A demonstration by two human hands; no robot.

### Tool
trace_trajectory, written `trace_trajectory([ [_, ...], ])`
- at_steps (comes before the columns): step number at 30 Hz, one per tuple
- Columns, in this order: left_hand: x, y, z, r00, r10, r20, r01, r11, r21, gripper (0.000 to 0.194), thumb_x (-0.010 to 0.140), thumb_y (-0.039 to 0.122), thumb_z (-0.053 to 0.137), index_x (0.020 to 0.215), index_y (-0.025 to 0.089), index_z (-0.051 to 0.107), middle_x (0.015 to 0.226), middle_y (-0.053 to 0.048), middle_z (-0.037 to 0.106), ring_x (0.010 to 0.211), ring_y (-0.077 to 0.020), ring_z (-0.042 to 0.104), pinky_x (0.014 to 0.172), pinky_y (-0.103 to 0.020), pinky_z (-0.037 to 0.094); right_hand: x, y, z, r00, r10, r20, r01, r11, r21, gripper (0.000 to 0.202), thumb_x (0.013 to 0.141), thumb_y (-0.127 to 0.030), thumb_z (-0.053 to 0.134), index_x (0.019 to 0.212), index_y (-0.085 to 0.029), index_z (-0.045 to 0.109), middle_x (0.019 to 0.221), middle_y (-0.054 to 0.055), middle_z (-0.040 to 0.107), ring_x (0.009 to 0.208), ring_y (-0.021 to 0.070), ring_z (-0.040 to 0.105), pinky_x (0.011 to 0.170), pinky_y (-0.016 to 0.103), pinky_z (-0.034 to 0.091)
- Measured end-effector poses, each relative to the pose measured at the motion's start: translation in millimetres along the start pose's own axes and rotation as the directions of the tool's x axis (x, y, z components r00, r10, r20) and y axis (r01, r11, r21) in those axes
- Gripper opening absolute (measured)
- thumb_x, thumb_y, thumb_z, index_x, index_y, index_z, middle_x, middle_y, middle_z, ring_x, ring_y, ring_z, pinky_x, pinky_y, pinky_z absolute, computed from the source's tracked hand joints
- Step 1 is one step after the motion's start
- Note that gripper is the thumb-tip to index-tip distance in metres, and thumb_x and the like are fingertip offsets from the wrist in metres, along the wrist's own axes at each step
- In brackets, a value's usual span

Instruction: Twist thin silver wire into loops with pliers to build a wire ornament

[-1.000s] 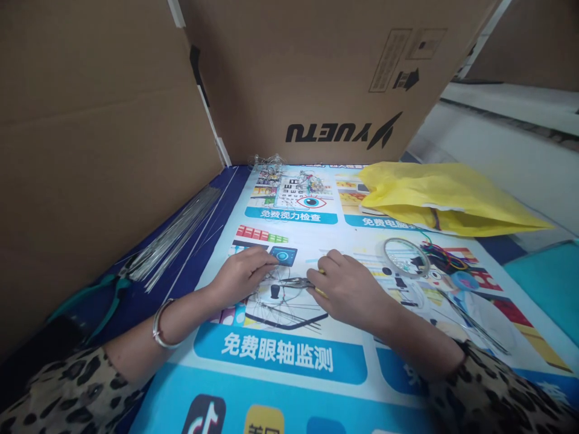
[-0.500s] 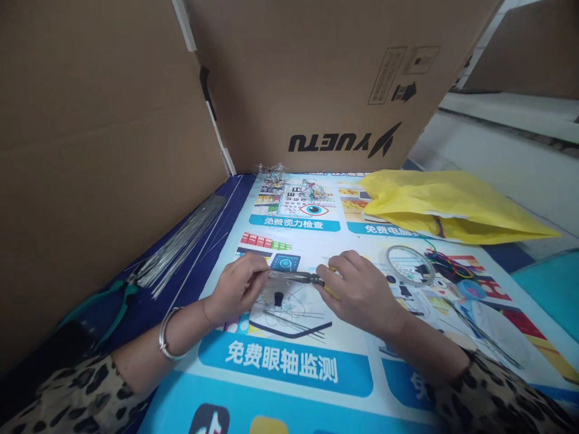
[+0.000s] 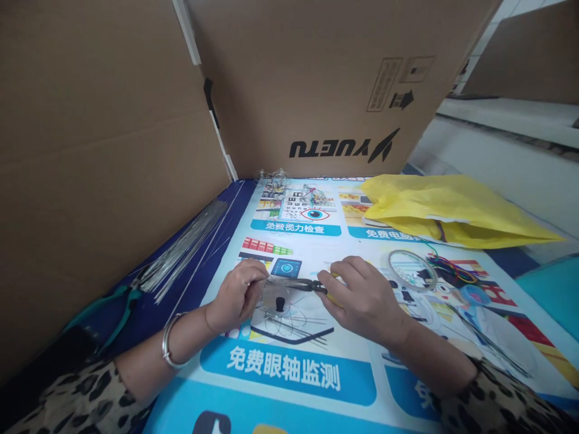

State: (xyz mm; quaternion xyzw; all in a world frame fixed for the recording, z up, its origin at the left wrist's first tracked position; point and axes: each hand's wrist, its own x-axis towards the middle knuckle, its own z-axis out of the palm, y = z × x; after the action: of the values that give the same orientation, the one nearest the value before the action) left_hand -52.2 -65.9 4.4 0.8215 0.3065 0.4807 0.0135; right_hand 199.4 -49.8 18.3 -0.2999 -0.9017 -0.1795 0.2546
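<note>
My right hand (image 3: 362,295) is wrapped round the yellow handles of long-nosed pliers (image 3: 301,285), whose jaws point left. My left hand (image 3: 239,293) is pinched at the tips of the jaws, on thin wire that is hard to make out. Below the pliers, loops of fine wire (image 3: 289,322) and several straight wire pieces lie on the printed sheet (image 3: 316,395), round a small black printed shape. The exact grip of the jaws on the wire is too small to tell.
Cardboard panels (image 3: 289,78) stand behind and at left. A bundle of straight wires (image 3: 183,253) and teal-handled pliers (image 3: 108,310) lie left. Tangled wire (image 3: 275,181) is at the back. At right are a yellow bag (image 3: 434,202), a round dish (image 3: 412,269) and coloured cords (image 3: 455,271).
The whole view has shifted slightly, so most things sit a little lower. My hands keep nearly the same pose, with the pliers still between them.
</note>
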Motion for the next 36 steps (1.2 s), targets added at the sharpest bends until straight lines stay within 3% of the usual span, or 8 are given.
trace_trajectory([
  [10, 2, 2, -1.6, 0.999, 0.006, 0.032, -0.006, 1.000, 0.007, 0.016, 0.075, 0.001, 0.042, 0.078, 0.017, 0.045, 0.074, -0.003, 0.056, 0.069, -0.0118, 0.054, 0.062, -0.024, 0.046, -2, 1, 1, 1.000, -0.020, -0.021, 0.020, 1.000, 0.004, 0.020, 0.079, -0.025, 0.052, 0.095, -0.016, 0.060, 0.086, 0.009, 0.059, 0.085, 0.0223, 0.048, 0.069, 0.035, 0.039],
  [16, -4, -5, 1.2, 0.984, -0.025, 0.177, 0.007, 0.995, 0.103, 0.013, 0.078, 0.007, 0.045, 0.085, 0.018, 0.047, 0.075, -0.003, 0.057, 0.072, -0.0141, 0.055, 0.063, -0.026, 0.046, -1, 1, 4, 0.996, 0.016, 0.093, -0.013, 0.999, -0.033, 0.020, 0.082, -0.026, 0.047, 0.094, -0.016, 0.061, 0.084, 0.009, 0.058, 0.085, 0.0217, 0.047, 0.071, 0.034, 0.036],
  [19, -5, -7, 4.9, 0.966, -0.089, 0.242, 0.042, 0.981, 0.191, 0.010, 0.081, 0.010, 0.045, 0.088, 0.018, 0.047, 0.075, -0.003, 0.058, 0.069, -0.0132, 0.055, 0.061, -0.025, 0.045, -1, 5, 8, 0.985, 0.082, 0.152, -0.075, 0.996, -0.051, 0.021, 0.083, -0.027, 0.046, 0.093, -0.017, 0.061, 0.085, 0.009, 0.058, 0.086, 0.0218, 0.046, 0.072, 0.034, 0.035],
  [24, -2, -8, 9.7, 0.885, -0.295, 0.362, 0.194, 0.937, 0.289, 0.011, 0.087, 0.021, 0.043, 0.087, 0.019, 0.054, 0.078, -0.001, 0.061, 0.071, -0.0126, 0.057, 0.062, -0.024, 0.045, -4, 12, 19, 0.946, 0.238, 0.220, -0.232, 0.971, -0.055, 0.025, 0.084, -0.034, 0.046, 0.093, -0.018, 0.062, 0.086, 0.010, 0.058, 0.086, 0.0218, 0.045, 0.072, 0.033, 0.034],
  [28, -3, -11, 10.3, 0.862, -0.350, 0.366, 0.246, 0.921, 0.301, 0.018, 0.088, 0.022, 0.042, 0.094, 0.021, 0.059, 0.089, -0.003, 0.061, 0.082, -0.0132, 0.058, 0.068, -0.024, 0.046, -6, 15, 26, 0.902, 0.324, 0.286, -0.331, 0.943, -0.028, 0.028, 0.084, -0.039, 0.046, 0.096, -0.018, 0.061, 0.089, 0.009, 0.058, 0.088, 0.0224, 0.045, 0.073, 0.033, 0.035],
  [36, -1, -10, 13.2, 0.823, -0.351, 0.447, 0.094, 0.860, 0.501, 0.025, 0.085, 0.019, 0.045, 0.104, 0.025, 0.061, 0.091, -0.004, 0.060, 0.083, -0.0167, 0.056, 0.059, -0.024, 0.044, -4, 13, 28, 0.873, 0.375, 0.311, -0.388, 0.922, -0.021, 0.032, 0.083, -0.042, 0.046, 0.104, -0.020, 0.059, 0.094, 0.010, 0.056, 0.090, 0.0241, 0.045, 0.074, 0.036, 0.035],
])
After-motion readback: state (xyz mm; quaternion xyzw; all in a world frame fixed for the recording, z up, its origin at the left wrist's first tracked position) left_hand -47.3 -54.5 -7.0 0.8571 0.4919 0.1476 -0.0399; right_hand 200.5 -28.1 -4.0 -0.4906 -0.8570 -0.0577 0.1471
